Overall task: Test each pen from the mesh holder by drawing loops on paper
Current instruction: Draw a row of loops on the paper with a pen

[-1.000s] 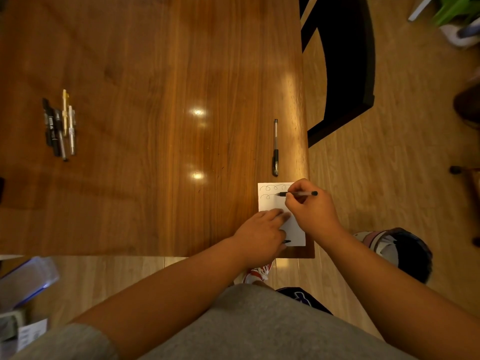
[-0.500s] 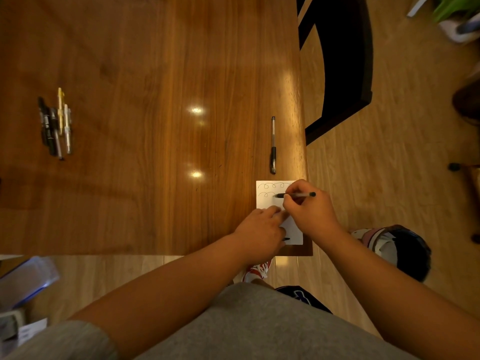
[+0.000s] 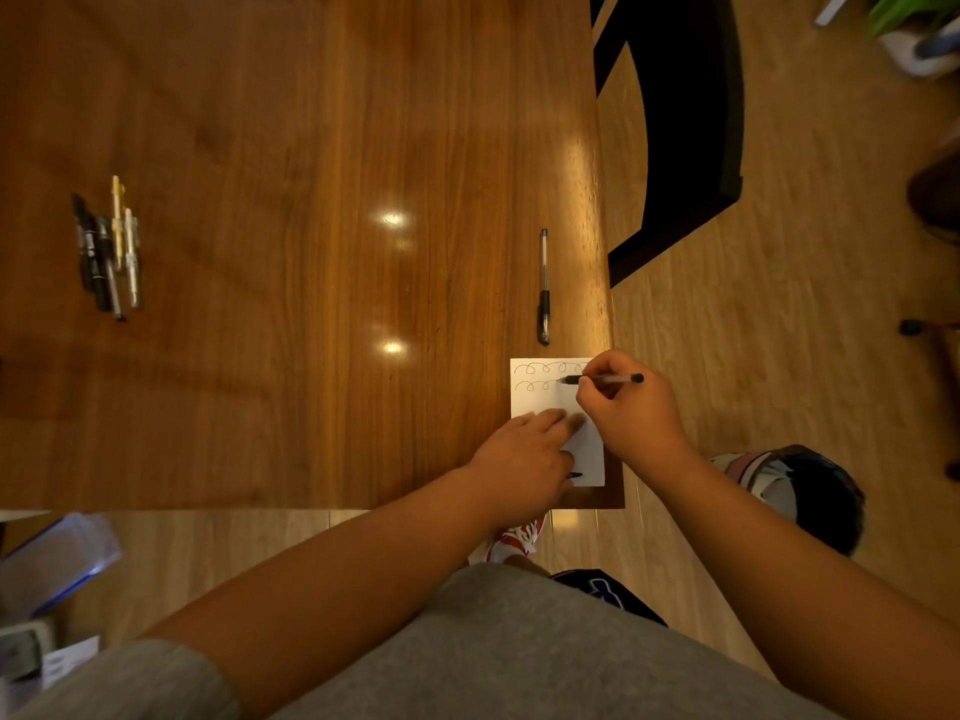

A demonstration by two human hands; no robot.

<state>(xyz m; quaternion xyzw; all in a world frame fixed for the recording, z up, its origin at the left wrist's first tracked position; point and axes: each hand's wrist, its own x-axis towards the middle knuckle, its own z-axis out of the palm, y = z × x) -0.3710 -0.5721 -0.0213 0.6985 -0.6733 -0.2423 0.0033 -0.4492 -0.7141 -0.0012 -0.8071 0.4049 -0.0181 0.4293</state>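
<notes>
At the table's (image 3: 311, 200) near right corner, the left hand (image 3: 524, 454) lies flat with its grip released, fingers pressing the paper (image 3: 535, 402). Beside it, the right hand (image 3: 628, 413) has its grip pinched on a pen (image 3: 613, 379), tip touching the second row of loops. Just beyond lies a second pen (image 3: 544, 288); far left is a cluster of pens (image 3: 106, 252).

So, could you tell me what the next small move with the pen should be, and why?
Probably draw one more loop to the right: the pen in the right hand has its tip on the paper partway along a second row shorter than the first, and the left hand presses the sheet flat.
</notes>
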